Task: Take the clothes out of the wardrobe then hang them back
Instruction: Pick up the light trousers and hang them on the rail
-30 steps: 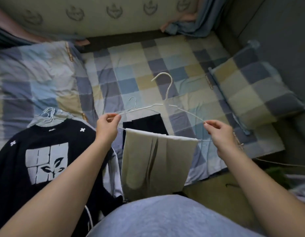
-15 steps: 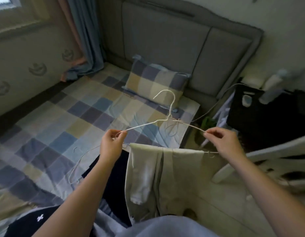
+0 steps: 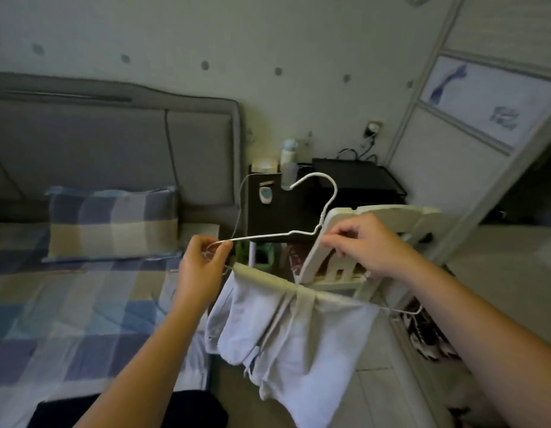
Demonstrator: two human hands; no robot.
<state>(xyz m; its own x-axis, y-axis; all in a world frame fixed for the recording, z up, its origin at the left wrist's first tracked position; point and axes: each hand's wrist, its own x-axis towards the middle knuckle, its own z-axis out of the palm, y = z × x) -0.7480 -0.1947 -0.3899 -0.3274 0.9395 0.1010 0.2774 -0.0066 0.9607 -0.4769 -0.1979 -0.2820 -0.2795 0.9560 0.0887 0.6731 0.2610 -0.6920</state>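
1. Head view: the left hand (image 3: 200, 270) pinches the hanger's (image 3: 268, 236) left end between thumb and fingers. The right hand (image 3: 370, 245) pinches its right shoulder, fingers curled.
2. Pale trousers (image 3: 299, 335) hang folded over the hanger's lower bar.
3. Behind the hanger stand a chair (image 3: 388, 214) and a nightstand (image 3: 280, 211) with bottles (image 3: 288, 149) on top.
4. Left of the hanger lies the bed (image 3: 82, 304).

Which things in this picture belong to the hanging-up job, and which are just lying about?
Job: hanger, pinched by the left hand and right hand; pale garment draped over its bar.
Lying about: pillow, chair, bottle, black stand.
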